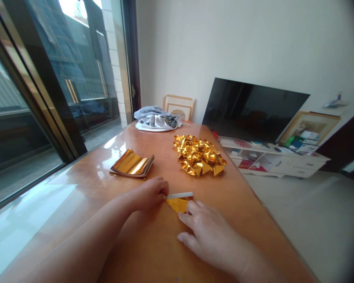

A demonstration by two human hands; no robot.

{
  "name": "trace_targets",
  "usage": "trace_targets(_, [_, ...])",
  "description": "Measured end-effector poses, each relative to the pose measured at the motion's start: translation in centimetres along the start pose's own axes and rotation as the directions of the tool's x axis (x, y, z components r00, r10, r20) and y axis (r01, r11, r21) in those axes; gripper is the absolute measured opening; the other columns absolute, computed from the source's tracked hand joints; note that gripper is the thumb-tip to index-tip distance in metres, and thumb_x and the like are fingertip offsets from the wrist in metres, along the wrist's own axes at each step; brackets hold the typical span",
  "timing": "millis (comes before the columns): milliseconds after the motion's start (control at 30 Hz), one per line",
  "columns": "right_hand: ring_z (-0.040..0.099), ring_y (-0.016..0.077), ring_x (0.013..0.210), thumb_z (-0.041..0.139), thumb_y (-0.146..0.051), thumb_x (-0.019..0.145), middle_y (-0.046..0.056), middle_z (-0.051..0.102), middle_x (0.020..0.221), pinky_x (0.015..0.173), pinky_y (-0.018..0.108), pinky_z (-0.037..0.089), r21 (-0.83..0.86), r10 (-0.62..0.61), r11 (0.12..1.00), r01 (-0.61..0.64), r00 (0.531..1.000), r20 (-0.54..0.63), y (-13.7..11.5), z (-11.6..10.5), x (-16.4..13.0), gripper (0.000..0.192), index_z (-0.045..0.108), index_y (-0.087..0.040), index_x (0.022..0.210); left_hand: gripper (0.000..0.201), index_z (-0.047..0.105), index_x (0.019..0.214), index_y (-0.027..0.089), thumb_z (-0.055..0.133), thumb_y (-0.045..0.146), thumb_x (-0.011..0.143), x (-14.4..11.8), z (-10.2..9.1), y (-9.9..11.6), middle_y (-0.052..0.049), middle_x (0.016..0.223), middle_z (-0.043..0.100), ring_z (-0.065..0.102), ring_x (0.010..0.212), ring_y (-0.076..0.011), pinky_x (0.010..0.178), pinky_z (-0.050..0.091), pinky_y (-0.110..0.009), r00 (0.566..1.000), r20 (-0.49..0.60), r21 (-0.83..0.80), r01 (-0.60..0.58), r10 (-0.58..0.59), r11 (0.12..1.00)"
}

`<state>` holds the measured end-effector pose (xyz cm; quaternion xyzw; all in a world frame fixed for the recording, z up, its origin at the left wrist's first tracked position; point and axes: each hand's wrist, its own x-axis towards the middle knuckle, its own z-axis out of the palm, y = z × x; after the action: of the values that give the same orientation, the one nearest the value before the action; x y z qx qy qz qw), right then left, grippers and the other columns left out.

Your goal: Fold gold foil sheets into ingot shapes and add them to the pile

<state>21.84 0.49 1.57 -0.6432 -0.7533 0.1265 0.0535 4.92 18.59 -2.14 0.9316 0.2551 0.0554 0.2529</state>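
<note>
Gold foil paper sheet [178, 203], partly folded into triangle with white edge strip showing, lies flat on glossy orange-brown wooden table [153, 251] between both hands. Left hand [149, 193] pinches sheet's left corner, fingertips closed on it. Right hand [208, 234] flat, fingers spread, fingertips pressing sheet's near right edge. Beyond left hand: stack of flat gold foil sheets [132, 164]. Beyond right hand: heap of folded gold foil pieces [200, 154]. Farther off, grey-white bundled cloth [157, 118].
</note>
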Motion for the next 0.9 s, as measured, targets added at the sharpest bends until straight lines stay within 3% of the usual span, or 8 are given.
trace_targets(167, [0.060,0.0275,0.106,0.064,-0.046,0.091,0.009,0.067,0.112,0.093,0.038,0.046,0.028,0.000,1.000,0.000,1.000,-0.001,0.1,-0.2,-0.1,0.033,0.075,-0.026,0.115,0.012,0.063,0.082,0.019,0.055,0.011,0.078,-0.1,-0.4,-0.2,-0.002,0.085,0.063,0.057,0.072,-0.0161,0.064,0.042,-0.025,0.996,-0.066,0.071,0.059,-0.054,0.996])
trace_targets(300, [0.060,0.0272,0.107,0.065,-0.044,0.091,0.009,0.067,0.113,0.093,0.037,0.046,0.035,-0.002,0.999,0.003,1.000,-0.015,0.1,0.0,-0.2,0.030,0.075,-0.026,0.112,0.011,0.062,0.083,0.020,0.053,0.013,0.082,-0.2,0.1,1.7,-0.003,0.088,0.063,0.057,0.074,-0.0160,0.066,0.042,-0.025,0.988,-0.150,0.047,-0.024,0.031,0.999])
trace_targets(400, [0.060,0.0271,0.107,0.066,-0.042,0.089,0.008,0.067,0.114,0.091,0.035,0.045,0.050,-0.016,0.999,0.018,0.999,-0.041,0.4,0.2,-0.1,0.027,0.075,-0.025,0.108,0.015,0.066,0.088,0.020,0.053,0.014,0.085,-0.3,1.1,3.3,-0.004,0.094,0.064,0.060,0.080,-0.0162,0.071,0.045,-0.025,0.994,-0.061,-0.029,-0.088,0.086,0.996])
trace_targets(533, [0.063,0.0223,0.096,0.061,-0.030,0.090,0.005,0.070,0.102,0.082,0.030,0.044,0.115,-0.057,0.991,0.064,0.996,-0.064,2.1,0.3,0.6,0.014,0.074,-0.025,0.092,0.017,0.068,0.089,0.021,0.054,0.014,0.083,-0.2,2.0,4.0,-0.004,0.095,0.063,0.061,0.082,-0.0165,0.073,0.046,-0.025,0.997,0.011,-0.053,-0.072,0.072,0.996])
trace_targets(600, [0.063,0.0177,0.079,0.054,-0.021,0.091,0.001,0.070,0.085,0.070,0.027,0.041,0.179,0.005,0.984,0.006,0.998,-0.061,3.6,0.2,1.1,0.019,0.071,-0.025,0.082,0.016,0.068,0.089,0.021,0.055,0.015,0.082,-0.2,2.0,4.0,-0.004,0.096,0.062,0.060,0.083,-0.0166,0.073,0.046,-0.025,0.998,0.009,-0.053,-0.066,0.067,0.996])
trace_targets(733, [0.061,0.0172,0.075,0.051,-0.018,0.089,0.000,0.069,0.081,0.063,0.026,0.035,0.254,0.209,0.954,-0.156,0.958,-0.196,6.4,0.2,2.0,0.017,0.066,-0.024,0.084,0.011,0.065,0.089,0.022,0.063,0.025,0.079,-0.5,1.7,4.4,-0.002,0.095,0.060,0.058,0.077,-0.0159,0.066,0.044,-0.025,1.000,0.013,-0.051,-0.027,0.027,0.998])
trace_targets(900, [0.056,0.0160,0.069,0.055,-0.020,0.086,-0.001,0.065,0.077,0.058,0.026,0.031,0.292,0.232,0.939,-0.180,0.960,-0.157,7.3,0.7,2.1,0.008,0.061,-0.024,0.082,0.014,0.063,0.087,0.022,0.067,0.026,0.074,-0.6,1.4,4.9,-0.002,0.092,0.059,0.056,0.075,-0.0156,0.062,0.042,-0.024,1.000,0.021,-0.032,-0.013,0.013,0.999])
